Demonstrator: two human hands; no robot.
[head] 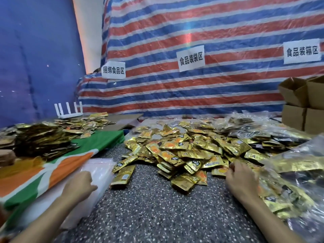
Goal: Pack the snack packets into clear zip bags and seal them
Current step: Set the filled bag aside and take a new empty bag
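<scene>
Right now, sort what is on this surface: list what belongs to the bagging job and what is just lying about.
Job: heap of gold foil snack packets; stack of flat clear zip bags, under the left hand; clear bag filled with packets, beside the right hand.
Lying about: white router with upright antennas; brown cardboard boxes; green, orange and white cloth.
</scene>
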